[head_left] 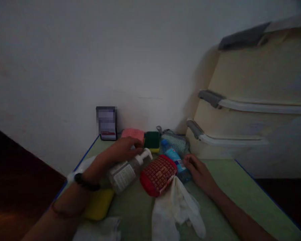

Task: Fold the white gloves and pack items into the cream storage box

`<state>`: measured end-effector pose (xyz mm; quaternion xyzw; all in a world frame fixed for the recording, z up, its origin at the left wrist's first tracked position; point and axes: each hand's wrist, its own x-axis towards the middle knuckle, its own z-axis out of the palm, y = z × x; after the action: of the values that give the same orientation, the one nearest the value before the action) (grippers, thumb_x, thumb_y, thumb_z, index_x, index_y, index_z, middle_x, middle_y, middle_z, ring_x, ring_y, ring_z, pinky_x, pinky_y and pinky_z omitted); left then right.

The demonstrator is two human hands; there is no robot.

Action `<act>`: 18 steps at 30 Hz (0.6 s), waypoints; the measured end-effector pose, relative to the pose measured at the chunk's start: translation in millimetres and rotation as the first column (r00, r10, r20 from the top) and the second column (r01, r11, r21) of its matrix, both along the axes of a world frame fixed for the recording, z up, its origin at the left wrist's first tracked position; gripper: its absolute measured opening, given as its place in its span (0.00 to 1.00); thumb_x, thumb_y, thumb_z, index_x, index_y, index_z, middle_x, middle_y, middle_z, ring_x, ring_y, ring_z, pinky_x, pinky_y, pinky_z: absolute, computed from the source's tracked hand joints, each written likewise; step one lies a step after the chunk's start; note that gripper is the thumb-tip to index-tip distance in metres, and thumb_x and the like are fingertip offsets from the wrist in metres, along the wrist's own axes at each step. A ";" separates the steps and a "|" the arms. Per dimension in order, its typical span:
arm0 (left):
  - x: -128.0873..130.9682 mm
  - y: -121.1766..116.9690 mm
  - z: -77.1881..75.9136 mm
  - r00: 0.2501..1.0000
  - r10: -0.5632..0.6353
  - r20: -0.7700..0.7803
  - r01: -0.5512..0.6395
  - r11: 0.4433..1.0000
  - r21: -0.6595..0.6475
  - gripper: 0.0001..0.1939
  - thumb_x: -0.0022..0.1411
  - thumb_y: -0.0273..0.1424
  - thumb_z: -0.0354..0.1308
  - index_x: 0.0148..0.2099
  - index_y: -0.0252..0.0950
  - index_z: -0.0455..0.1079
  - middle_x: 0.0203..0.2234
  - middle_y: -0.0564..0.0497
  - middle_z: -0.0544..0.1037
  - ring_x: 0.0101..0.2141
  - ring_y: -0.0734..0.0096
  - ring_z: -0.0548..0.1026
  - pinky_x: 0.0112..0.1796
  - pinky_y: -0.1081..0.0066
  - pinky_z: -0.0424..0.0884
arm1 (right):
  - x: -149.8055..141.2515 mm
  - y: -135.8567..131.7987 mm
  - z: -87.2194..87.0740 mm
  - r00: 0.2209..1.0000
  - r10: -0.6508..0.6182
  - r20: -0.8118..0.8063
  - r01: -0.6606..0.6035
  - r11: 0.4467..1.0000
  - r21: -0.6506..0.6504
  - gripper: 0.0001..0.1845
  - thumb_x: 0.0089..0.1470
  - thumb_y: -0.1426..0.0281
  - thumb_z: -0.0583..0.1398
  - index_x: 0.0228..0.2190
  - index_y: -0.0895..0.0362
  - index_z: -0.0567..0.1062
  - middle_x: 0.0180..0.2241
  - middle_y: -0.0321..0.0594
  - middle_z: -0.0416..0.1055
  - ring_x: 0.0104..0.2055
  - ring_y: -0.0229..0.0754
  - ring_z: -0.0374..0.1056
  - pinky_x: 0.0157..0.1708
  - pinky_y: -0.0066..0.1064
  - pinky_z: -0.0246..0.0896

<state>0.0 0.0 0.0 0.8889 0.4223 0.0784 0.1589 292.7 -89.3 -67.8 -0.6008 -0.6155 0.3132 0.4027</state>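
My left hand [129, 148] reaches over the table behind a clear pump bottle [124, 175], which lies tilted with its white pump head pointing right. The fingers curl downward around a small pale thing, mostly hidden under them. My right hand [197, 170] rests at the right of a water bottle [175, 159] with a blue cap and label. Its fingers are bent in, close against the bottle's side, with nothing visible in them. Between the hands lies a red patterned packet [159, 174]. White gloves [177, 214] lie in front of it.
On the green table [220, 187], a phone [107, 123] leans on the wall. Along the back are a pink cloth [132, 134], a green-yellow sponge [152, 140] and a grey mesh item [175, 140]. A yellow sponge [100, 203] lies front left; a chair-like frame [245, 107] stands right.
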 end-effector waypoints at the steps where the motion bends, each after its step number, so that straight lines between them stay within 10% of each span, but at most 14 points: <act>1: 0.7 -1.1 0.7 1.000 0.003 0.001 -0.003 1.000 0.004 0.18 0.63 0.37 0.49 0.47 0.32 0.73 0.42 0.45 0.79 0.42 0.62 0.75 0.43 0.68 0.67 | -0.1 0.2 0.5 1.000 -0.004 -0.001 0.004 1.000 0.007 0.14 0.55 0.56 0.52 0.28 0.54 0.65 0.24 0.33 0.61 0.27 0.40 0.57 0.28 0.31 0.52; 18: 6.0 -2.7 0.3 0.994 0.095 -0.057 -0.090 0.993 0.073 0.19 0.65 0.38 0.45 0.46 0.35 0.73 0.42 0.44 0.80 0.41 0.62 0.76 0.41 0.68 0.68 | 0.2 2.6 -2.6 0.999 -0.003 -0.037 0.004 1.000 0.028 0.13 0.55 0.58 0.53 0.27 0.54 0.65 0.22 0.31 0.58 0.26 0.39 0.56 0.27 0.31 0.51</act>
<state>6.0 -2.7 0.3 0.8755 0.4647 0.0734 0.1108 292.9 -86.7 -70.5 -0.5903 -0.6113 0.3149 0.4227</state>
